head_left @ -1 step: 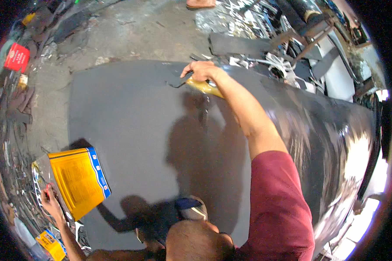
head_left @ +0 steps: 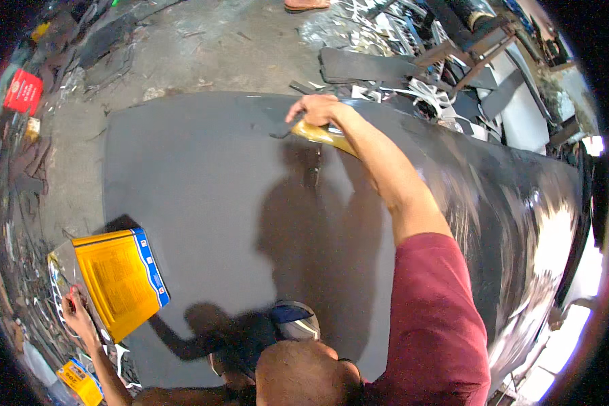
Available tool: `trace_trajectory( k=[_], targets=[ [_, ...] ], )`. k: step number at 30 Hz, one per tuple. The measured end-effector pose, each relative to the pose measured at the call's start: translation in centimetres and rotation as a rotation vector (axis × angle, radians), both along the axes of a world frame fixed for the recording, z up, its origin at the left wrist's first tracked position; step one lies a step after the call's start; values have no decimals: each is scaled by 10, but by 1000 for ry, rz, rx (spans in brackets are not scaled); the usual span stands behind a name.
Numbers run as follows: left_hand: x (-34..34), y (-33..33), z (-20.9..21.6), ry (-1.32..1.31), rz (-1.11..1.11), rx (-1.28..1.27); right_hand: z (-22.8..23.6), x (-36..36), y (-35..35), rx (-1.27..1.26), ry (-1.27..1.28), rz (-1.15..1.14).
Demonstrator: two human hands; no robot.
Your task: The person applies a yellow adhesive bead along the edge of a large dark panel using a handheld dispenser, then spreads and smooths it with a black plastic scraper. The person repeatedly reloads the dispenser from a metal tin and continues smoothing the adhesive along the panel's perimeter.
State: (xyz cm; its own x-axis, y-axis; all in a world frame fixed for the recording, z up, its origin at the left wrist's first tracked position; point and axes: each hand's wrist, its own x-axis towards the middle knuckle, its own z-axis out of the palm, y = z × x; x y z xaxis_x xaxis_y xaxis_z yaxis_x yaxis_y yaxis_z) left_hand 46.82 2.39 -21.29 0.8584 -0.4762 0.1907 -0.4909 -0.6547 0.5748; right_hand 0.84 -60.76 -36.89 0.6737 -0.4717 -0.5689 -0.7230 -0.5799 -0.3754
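I am observing my right hand (head_left: 312, 108) at glossy yellow material (head_left: 328, 137) over the dark sheet (head_left: 196, 183), my left hand (head_left: 79, 319) at the yellow can (head_left: 115, 277) by its left edge, neither grip readable, and suspecting a left-hand bump could tip the can.

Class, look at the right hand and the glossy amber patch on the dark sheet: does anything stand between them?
Nothing visible does. The right hand is beside the amber patch on the dark sheet; whether they touch is unclear. The yellow can is well off to the left.
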Motion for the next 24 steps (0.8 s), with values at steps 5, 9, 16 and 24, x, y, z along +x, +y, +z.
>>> trace_trajectory(
  k=[5, 9, 16, 24],
  targets=[
    [8, -5, -1, -73, -74, 4, 8, -151, 16, -61, 111, -22],
    [20, -3, -15, -25, -42, -21, 16, -282, 78, 64, 109, -329],
    [45, -5, -12, -109, -66, 61, 37, -461, 287, 113, 293, -656],
    [142, 8, -8, 44, -334, 257, 42, -511, 533, 92, 354, -1236]
  ],
)
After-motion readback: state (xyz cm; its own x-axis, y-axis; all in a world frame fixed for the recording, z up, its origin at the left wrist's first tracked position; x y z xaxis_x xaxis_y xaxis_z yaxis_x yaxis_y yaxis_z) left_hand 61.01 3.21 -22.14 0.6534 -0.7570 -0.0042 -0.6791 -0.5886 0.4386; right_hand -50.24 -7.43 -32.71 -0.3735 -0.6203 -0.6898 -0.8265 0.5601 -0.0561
